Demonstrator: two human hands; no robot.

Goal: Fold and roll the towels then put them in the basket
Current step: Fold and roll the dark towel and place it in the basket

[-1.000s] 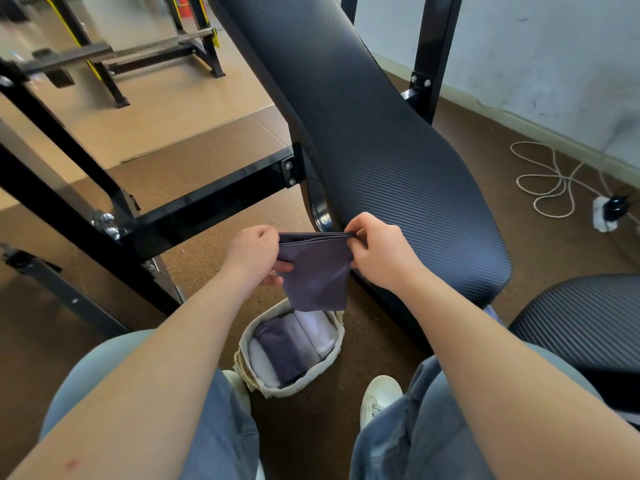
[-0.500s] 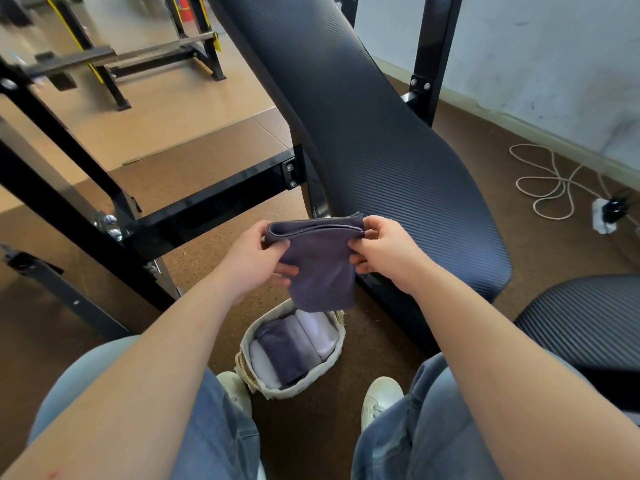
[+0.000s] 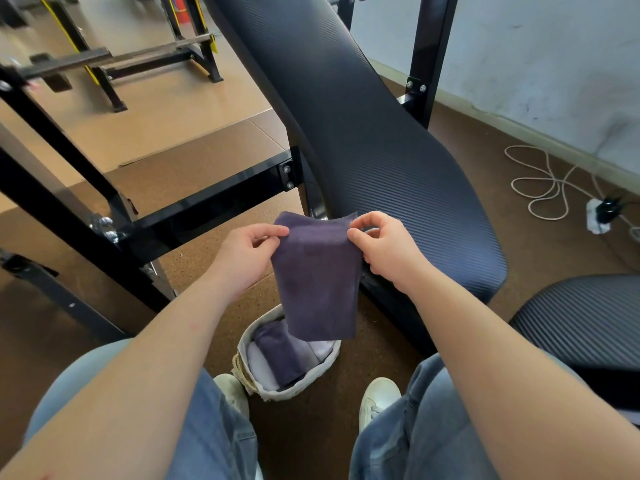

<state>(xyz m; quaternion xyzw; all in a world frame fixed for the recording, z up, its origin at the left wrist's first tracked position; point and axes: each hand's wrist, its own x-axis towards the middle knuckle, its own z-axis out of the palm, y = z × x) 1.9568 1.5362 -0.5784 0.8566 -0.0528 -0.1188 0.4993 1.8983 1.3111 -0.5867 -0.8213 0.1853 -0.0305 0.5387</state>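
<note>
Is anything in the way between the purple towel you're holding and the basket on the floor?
Nothing visible does. The purple towel, pinched at its top corners by the left hand and right hand, hangs in open air over the basket. The rolled towels already inside take up much of its room.

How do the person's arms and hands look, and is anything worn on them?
The left forearm and the right forearm are bare; no sleeve is in view. The left hand and the right hand wear no glove; no ring, watch or bracelet shows.
</note>
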